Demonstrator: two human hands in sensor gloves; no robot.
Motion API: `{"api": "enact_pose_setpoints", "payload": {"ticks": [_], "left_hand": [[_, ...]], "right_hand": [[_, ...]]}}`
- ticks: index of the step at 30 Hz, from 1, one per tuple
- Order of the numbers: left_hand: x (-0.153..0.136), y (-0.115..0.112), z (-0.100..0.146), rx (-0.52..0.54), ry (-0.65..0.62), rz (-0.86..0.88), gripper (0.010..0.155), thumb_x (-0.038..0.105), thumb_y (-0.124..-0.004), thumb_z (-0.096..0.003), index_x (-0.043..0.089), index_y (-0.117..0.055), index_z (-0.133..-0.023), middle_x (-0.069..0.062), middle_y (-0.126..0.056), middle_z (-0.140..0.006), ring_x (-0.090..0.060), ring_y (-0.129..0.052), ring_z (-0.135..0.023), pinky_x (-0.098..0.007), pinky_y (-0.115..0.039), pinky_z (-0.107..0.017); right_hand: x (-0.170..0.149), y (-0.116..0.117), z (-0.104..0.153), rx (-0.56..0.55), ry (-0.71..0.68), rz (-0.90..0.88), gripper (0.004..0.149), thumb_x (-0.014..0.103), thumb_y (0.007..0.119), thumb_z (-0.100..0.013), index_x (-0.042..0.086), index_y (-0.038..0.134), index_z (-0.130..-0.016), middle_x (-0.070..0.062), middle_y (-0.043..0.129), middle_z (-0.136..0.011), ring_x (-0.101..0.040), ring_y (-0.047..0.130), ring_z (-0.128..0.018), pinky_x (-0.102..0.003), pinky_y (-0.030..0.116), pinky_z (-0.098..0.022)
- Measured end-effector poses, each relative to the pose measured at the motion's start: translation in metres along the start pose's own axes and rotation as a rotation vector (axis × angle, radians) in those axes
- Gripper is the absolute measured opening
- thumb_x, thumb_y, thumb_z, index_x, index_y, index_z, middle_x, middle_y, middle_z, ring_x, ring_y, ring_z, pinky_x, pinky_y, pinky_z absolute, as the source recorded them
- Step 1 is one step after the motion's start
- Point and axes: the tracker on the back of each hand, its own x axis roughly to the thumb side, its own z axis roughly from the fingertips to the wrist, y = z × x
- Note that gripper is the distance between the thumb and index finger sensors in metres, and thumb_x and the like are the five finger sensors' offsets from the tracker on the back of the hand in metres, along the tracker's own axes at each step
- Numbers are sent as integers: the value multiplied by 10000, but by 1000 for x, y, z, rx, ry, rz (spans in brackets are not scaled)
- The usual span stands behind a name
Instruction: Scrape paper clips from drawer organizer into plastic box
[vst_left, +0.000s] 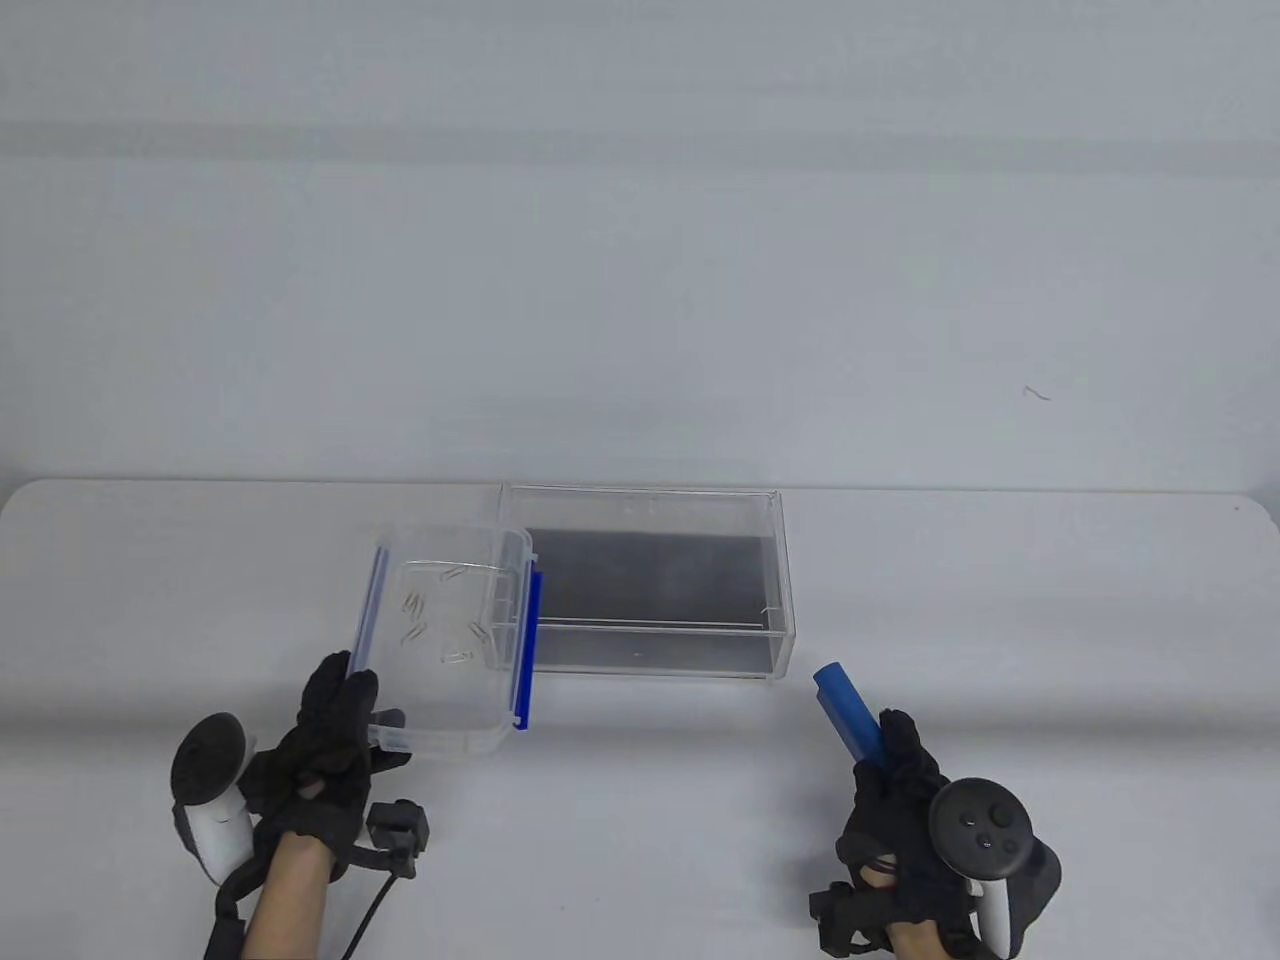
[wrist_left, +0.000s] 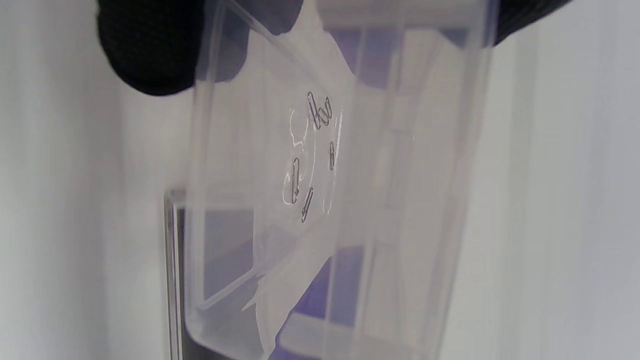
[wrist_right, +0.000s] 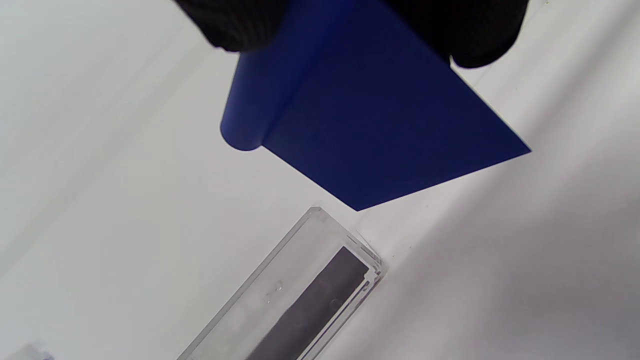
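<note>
Two gloved hands show in the table view: the left hand (vst_left: 325, 745) grips the plastic box's (vst_left: 450, 715) near-left corner, paper clips (vst_left: 440, 615) inside, beside the clear drawer organizer (vst_left: 650, 580). Left wrist view: fingertips (wrist_left: 150, 45) clasp the rim. Right wrist view: the right hand's (vst_left: 900, 810) fingers (wrist_right: 235, 22) pinch a blue scraper (wrist_right: 360, 120) above the table.

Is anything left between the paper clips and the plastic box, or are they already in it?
Nothing visible stands in the way: the paper clips already lie inside the plastic box, which the left hand grips at its near corner. The drawer organizer looks bare. The right hand holds the blue scraper apart from both.
</note>
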Motion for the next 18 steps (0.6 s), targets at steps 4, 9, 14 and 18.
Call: {"api": "enact_pose_setpoints", "payload": {"ticks": [4,9,14,18], "left_hand": [[-11,31,-5,88,58,-22,733,558,-681,-481,219,-405,-1069,-224,-473,-1006,-499,-730,-813,-499,-818,-482],[-29,60,-8,155,159,-55,690,544,-689,-482,244,-466,-1063,-226,-489,-1004,-515,-731,-810,-512,-818,-476],[-47,74,-8,175,273,-94,677,530,-700,-483,245,-490,-1061,-229,-493,-1006,-529,-717,-818,-526,-810,-478],[-48,80,-7,213,319,-263,645,492,-695,-482,214,-550,-1047,-228,-499,-1003,-491,-688,-844,-518,-779,-513]], "right_hand": [[1,1,0,8,-10,12,601,329,653,-439,231,433,-990,-79,627,-959,-335,709,-834,-519,587,-664],[1,1,0,10,-10,12,600,328,657,-440,229,436,-989,-82,628,-959,-337,710,-832,-519,588,-663],[1,0,1,18,-3,22,597,330,657,-440,230,441,-987,-81,629,-958,-336,712,-832,-518,589,-662],[1,-1,1,20,2,24,595,329,658,-440,229,444,-986,-83,630,-958,-338,712,-832,-518,590,-662]]}}
